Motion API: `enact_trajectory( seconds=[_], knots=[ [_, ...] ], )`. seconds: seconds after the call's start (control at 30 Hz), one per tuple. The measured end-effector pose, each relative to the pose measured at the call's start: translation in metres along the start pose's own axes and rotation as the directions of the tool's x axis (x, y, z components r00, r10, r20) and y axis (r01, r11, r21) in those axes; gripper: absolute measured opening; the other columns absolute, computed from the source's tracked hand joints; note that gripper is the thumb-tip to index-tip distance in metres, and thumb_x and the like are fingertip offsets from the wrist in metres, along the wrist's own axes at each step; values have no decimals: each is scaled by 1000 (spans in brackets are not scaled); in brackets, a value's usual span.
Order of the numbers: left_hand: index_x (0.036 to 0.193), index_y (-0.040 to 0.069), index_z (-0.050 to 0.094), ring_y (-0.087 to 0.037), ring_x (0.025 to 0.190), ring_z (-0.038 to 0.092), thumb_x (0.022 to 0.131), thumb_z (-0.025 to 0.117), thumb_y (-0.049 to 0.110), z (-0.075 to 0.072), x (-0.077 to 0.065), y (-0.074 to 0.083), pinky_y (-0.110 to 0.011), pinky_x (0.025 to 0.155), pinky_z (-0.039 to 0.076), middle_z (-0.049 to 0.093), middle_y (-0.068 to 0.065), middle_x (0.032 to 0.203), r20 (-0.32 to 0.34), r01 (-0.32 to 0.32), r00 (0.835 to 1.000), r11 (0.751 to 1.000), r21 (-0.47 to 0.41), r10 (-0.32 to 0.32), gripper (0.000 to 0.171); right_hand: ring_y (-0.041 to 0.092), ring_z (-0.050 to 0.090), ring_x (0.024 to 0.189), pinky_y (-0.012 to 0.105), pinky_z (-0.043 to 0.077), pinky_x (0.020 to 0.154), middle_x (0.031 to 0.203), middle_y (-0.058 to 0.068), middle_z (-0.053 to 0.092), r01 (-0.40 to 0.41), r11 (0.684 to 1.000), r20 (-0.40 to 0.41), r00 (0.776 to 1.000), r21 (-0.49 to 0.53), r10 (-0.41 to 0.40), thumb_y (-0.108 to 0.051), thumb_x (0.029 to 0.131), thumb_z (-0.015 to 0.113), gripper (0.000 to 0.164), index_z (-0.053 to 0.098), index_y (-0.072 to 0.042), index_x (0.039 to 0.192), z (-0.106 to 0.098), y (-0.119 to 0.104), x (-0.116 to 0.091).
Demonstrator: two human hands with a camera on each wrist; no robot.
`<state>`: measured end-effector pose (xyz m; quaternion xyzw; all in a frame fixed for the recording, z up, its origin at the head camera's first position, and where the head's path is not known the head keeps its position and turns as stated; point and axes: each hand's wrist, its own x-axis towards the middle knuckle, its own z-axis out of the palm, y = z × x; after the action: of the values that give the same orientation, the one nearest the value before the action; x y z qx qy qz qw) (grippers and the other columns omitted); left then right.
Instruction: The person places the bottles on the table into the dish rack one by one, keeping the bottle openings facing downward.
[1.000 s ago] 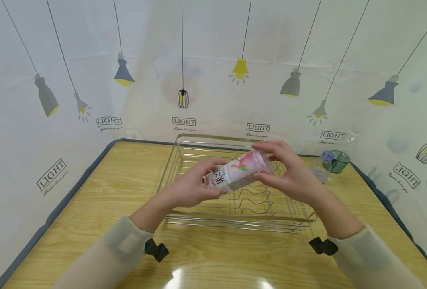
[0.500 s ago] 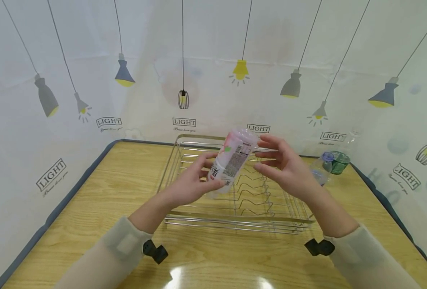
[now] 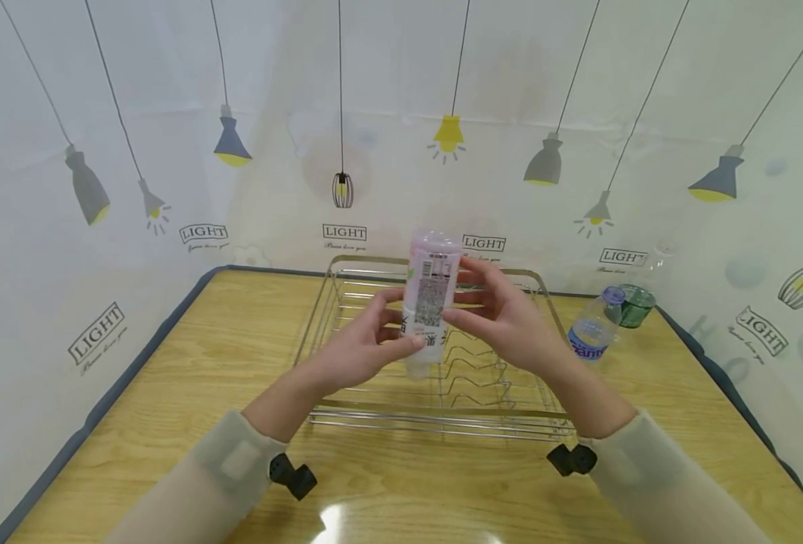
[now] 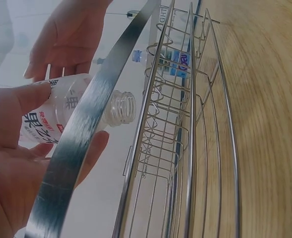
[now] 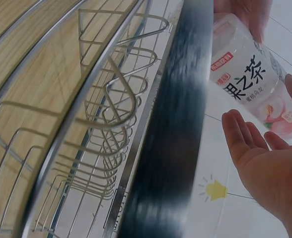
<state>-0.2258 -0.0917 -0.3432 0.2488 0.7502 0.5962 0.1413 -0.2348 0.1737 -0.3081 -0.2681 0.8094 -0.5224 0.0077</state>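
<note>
A clear plastic drink bottle (image 3: 431,295) with a pink and white label is held upside down above the wire rack (image 3: 387,409). Its uncapped, threaded neck shows in the left wrist view. My left hand (image 3: 353,347) grips the bottle's lower part near the shoulder, thumb in front and fingers behind. On the other side is my right hand (image 3: 510,325), its thumb over the label's edge and its fingers extended partly behind the bottle. In the right wrist view those fingers look loosely spread beside the bottle (image 5: 255,74).
The rack stands on a wooden table (image 3: 190,378), its raised rim surrounding wavy wire dividers. To its right are a clear bottle with a purple neck (image 3: 593,332) and a green translucent container (image 3: 637,306). A lamp-printed cloth (image 3: 401,98) hangs behind.
The bottle has turned from a slant to nearly vertical, neck down, and rolled so its printed code faces me. My right hand left its base end, then moved left to the bottle's side.
</note>
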Motion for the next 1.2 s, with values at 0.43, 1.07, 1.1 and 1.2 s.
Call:
enact_trajectory(
  seconds=[0.43, 1.07, 1.1, 1.2],
  knots=[
    [168, 36, 30, -34, 131, 67, 108, 73, 27, -2, 0, -4, -53, 110, 59, 58, -14, 149, 8, 13, 1000, 1000, 20, -13, 75, 37, 68, 131, 51, 62, 107, 151, 13, 58, -23, 1000, -3, 1000, 20, 23, -14, 103, 79, 81, 34, -22, 170, 9, -3, 6],
    [166, 24, 41, -34, 139, 63, 105, 76, 36, -16, -14, -5, -53, 112, 58, 57, -11, 156, -44, 20, 999, 990, 137, -15, 71, 37, 67, 125, 48, 63, 105, 148, 17, 56, -16, 1000, 8, 1000, 12, 16, -9, 102, 79, 85, 29, -17, 169, 11, -10, 8],
    [166, 22, 41, -35, 140, 63, 105, 76, 36, -20, -17, -6, -54, 113, 58, 56, -12, 156, -52, 24, 999, 989, 146, -16, 72, 37, 68, 125, 47, 63, 104, 148, 18, 56, -9, 1000, -1, 1000, 8, 9, -9, 101, 79, 85, 29, -17, 170, 10, -10, 8],
    [166, 21, 42, -35, 140, 63, 106, 76, 37, -33, -27, -8, -54, 113, 58, 57, -13, 155, -76, 32, 997, 982, 183, -19, 71, 36, 68, 124, 44, 64, 102, 147, 17, 56, -5, 1000, -25, 1000, -14, 5, -9, 102, 78, 85, 28, -17, 170, 5, -11, 9]
  ],
)
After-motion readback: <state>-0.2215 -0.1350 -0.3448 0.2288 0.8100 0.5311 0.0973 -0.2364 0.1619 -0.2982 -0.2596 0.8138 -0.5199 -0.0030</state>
